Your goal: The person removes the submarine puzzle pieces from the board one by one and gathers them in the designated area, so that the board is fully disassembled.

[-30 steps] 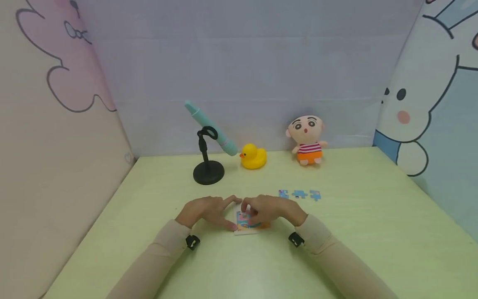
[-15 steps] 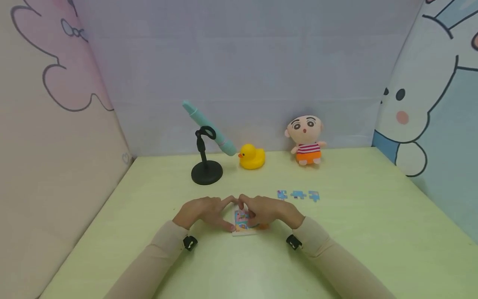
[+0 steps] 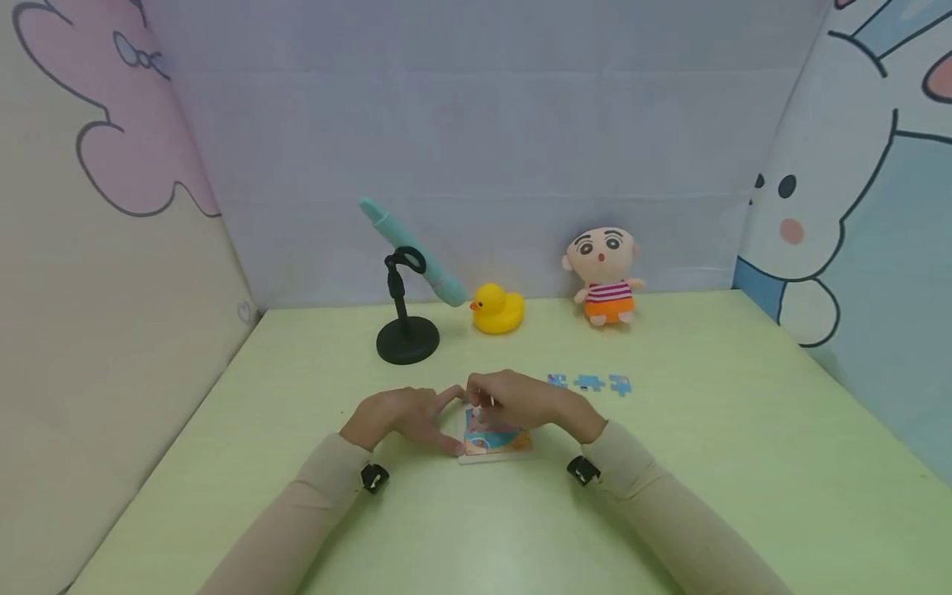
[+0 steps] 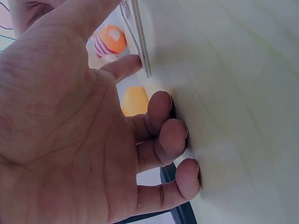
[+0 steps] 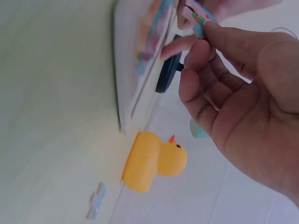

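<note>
**One piece lifted over the puzzle board, the other hand bracing it**

The puzzle board [image 3: 497,444] lies flat on the green table [image 3: 744,463], near the middle of its front half, and both hands meet over it. The left hand [image 3: 397,415] rests at the board's left edge; in the left wrist view its fingers [image 4: 161,140] are loosely curled with the tips down on the table, and the forefinger reaches to the board's thin rim [image 4: 140,42]. They close on nothing — the hand seems set there to keep the board from sliding.

The right hand [image 3: 521,401] hovers over the far part of the board. Its thumb and forefinger are pinched on a small puzzle piece [image 5: 196,18], held edge-on just above the printed picture, probably so it can be lined up with a gap. The other fingers curl loosely beneath.

Three loose blue pieces [image 3: 589,383] lie in a row just right of the hands, toward the table's back edge, within easy reach.

Along the back edge stand a yellow rubber duck [image 3: 497,308], a plush doll [image 3: 604,276] and a teal pen [image 3: 412,252] clipped slantwise in a black stand [image 3: 406,340] — all well apart from the board.
</note>
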Demonstrator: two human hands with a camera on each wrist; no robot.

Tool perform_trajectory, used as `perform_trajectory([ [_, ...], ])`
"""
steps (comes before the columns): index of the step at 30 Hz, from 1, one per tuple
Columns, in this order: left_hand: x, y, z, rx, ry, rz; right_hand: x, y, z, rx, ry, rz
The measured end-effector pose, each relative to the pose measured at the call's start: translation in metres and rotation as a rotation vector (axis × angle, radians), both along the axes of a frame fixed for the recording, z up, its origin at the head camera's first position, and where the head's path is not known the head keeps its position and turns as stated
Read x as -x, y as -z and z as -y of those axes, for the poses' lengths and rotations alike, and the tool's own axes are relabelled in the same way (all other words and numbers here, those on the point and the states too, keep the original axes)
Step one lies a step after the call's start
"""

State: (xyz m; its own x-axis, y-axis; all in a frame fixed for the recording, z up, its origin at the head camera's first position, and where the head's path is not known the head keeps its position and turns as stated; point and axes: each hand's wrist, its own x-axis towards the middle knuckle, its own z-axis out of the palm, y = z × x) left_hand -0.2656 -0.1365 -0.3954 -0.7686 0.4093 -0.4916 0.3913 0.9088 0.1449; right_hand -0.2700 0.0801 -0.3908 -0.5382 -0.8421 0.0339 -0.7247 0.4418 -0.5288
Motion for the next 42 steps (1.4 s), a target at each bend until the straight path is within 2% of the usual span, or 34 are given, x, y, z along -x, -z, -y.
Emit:
perform_trajectory([
  [8,-0.001,0.006,0.004,-0.037,0.014,0.009,0.003,-0.006,-0.012,-0.030,0.006,0.041],
  [16,-0.001,0.010,0.004,-0.060,0.013,0.010,0.013,-0.017,-0.040,-0.030,0.034,0.082],
  [23,0.000,0.006,0.002,-0.093,0.026,0.015,0.022,-0.025,-0.067,-0.067,0.089,0.175],
  [30,0.002,0.002,-0.001,-0.124,0.002,-0.032,0.032,-0.031,-0.090,-0.131,0.143,0.237],
  [38,0.000,0.000,-0.002,-0.099,-0.026,-0.024,0.040,-0.027,-0.107,-0.118,0.171,0.272],
  [42,-0.001,0.003,-0.001,-0.103,-0.031,-0.022,0.040,-0.023,-0.109,-0.173,0.177,0.329],
])
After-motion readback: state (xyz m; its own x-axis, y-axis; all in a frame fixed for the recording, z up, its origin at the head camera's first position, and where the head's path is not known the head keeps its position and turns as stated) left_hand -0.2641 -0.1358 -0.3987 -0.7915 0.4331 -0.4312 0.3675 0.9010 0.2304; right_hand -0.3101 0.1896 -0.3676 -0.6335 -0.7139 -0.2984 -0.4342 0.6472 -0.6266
